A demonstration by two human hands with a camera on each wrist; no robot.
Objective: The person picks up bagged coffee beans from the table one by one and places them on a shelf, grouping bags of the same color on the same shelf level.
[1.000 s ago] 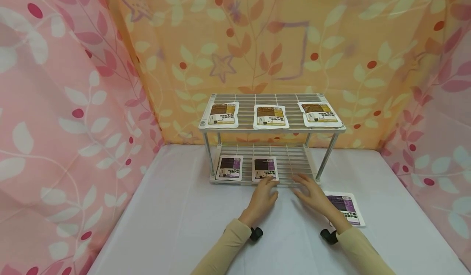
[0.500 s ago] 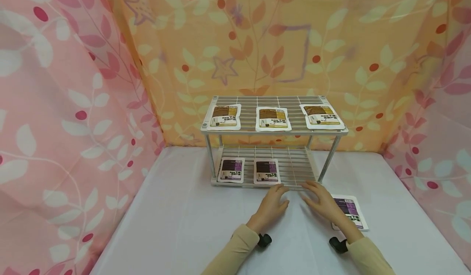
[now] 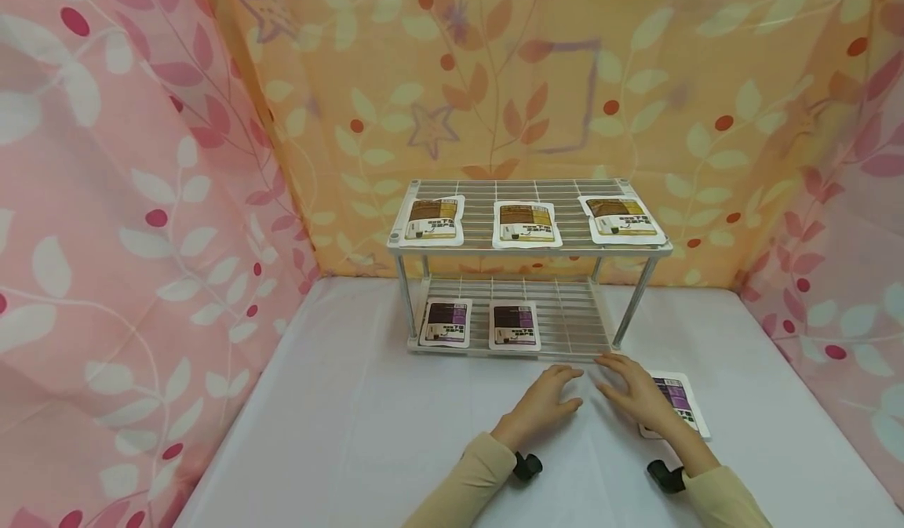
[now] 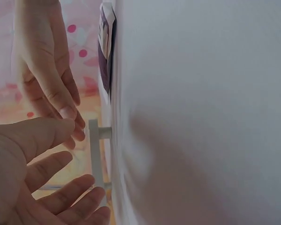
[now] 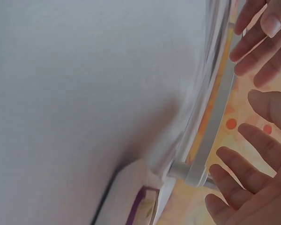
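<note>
My left hand (image 3: 540, 404) hovers over the white table in front of the rack, its fingers relaxed and holding nothing. To its right, my right hand (image 3: 639, 393) is likewise loose and holds nothing. Beneath and beside the right hand lies a purple-labelled white packet (image 3: 679, 402), partly hidden by that hand and wrist. In the left wrist view the packet (image 4: 105, 47) shows edge-on; the right wrist view catches a corner of the packet (image 5: 143, 201). Two more purple-labelled packets, a left one (image 3: 446, 324) and a middle one (image 3: 514, 326), lie on the rack's lower shelf.
A two-tier white wire rack (image 3: 530, 252) stands at the back of the table (image 3: 339, 418). On its top shelf lie three brown-and-yellow packets, at left (image 3: 434, 222), middle (image 3: 526, 225) and right (image 3: 623, 220). Patterned cloth (image 3: 487, 73) hangs behind and at both sides.
Both hands have drawn back from the lower shelf's front edge and shifted right. The left hand no longer overlaps the middle purple packet. The packets stay in place.
</note>
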